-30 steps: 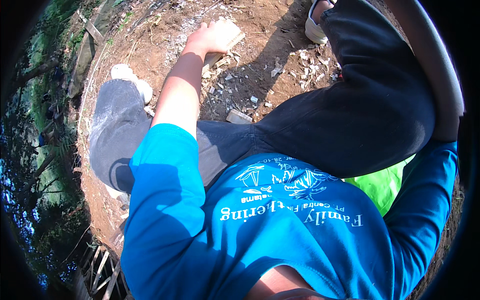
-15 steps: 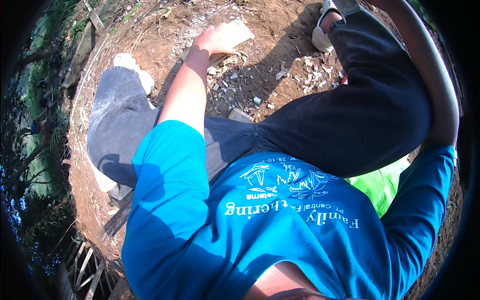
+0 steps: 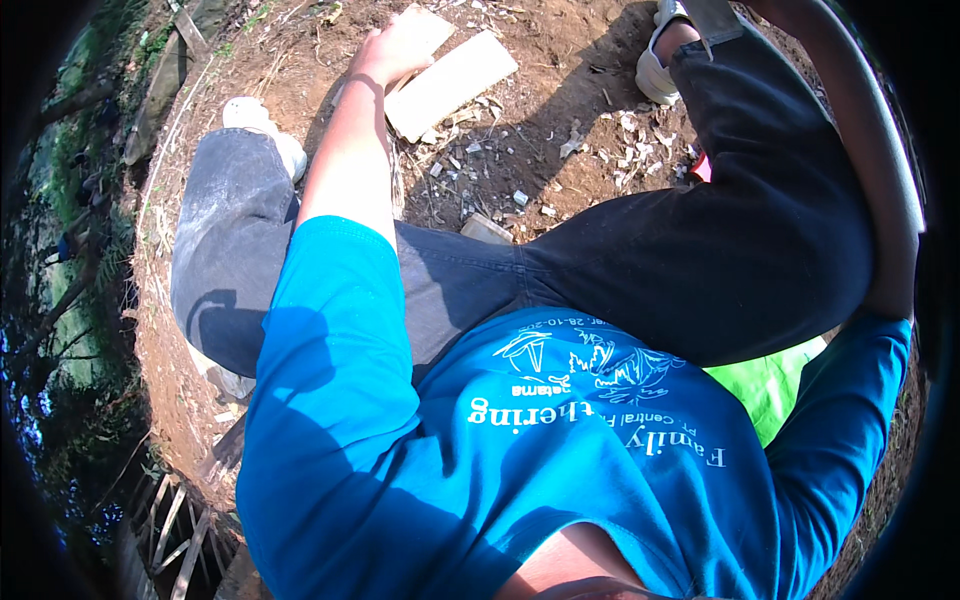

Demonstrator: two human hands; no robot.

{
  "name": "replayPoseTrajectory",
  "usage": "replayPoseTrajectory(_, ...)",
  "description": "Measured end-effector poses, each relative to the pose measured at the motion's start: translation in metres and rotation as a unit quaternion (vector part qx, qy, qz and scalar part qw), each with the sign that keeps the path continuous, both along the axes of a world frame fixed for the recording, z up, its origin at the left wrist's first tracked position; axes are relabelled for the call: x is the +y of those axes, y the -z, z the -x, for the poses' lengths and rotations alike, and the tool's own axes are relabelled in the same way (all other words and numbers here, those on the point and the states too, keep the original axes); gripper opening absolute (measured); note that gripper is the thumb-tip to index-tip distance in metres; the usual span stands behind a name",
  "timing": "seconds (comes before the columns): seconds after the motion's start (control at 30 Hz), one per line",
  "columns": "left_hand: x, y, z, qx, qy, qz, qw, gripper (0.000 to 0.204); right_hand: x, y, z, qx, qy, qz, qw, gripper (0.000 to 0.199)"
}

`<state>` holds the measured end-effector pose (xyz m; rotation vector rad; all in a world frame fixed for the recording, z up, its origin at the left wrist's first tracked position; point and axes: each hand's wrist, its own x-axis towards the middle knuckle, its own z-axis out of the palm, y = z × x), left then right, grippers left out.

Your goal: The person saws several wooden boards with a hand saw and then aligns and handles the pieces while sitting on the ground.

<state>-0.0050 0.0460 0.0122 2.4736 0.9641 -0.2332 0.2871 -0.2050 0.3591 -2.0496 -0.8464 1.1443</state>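
My left hand (image 3: 392, 57) reaches out over the dirt, its fingers closed on the edge of a pale flat wood piece (image 3: 424, 32). Just nearer to me lies a second pale wood block (image 3: 455, 85), long and flat, slanting across the ground. At the upper right my right hand (image 3: 779, 8) is mostly cut off by the picture's edge. Beside it a broad grey metal blade (image 3: 712, 20) shows above my trouser leg; the hand seems to hold this knife, though its grip is out of sight.
White wood chips (image 3: 630, 150) litter the brown soil between my spread legs. A small wood offcut (image 3: 486, 229) lies by my trousers. Something red (image 3: 702, 168) peeks out beside my right leg. Bright green cloth or plastic (image 3: 765, 385) is under my right side. Wooden slats (image 3: 175, 530) stand at lower left.
My left hand has moved left and farther away with one wood piece, uncovering the block beneath. The right hand and the blade have shifted slightly to the right.
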Motion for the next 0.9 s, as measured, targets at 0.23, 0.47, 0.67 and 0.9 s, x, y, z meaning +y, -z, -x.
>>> replayPoseTrajectory(0.23, -0.015, -0.010, -0.023, -0.038, 0.044, -0.038, 0.998, 0.089, 0.000, 0.004, -0.004, -0.016, -0.013, 0.030, 0.999, 0.031)
replayPoseTrajectory(0.47, 0.028, 0.029, -0.020, -0.013, 0.086, 0.158, 0.984, 0.073, 0.008, -0.001, 0.019, 0.012, 0.030, 0.003, 0.999, 0.035)
replayPoseTrajectory(0.67, -0.005, 0.009, -0.027, 0.033, 0.064, 0.022, 0.997, 0.070, 0.002, 0.005, 0.003, 0.006, 0.010, 0.014, 1.000, 0.035)
replayPoseTrajectory(0.9, -0.017, 0.017, -0.023, -0.041, 0.053, -0.043, 0.997, 0.069, 0.001, 0.004, 0.009, -0.033, 0.006, 0.020, 0.999, 0.033)
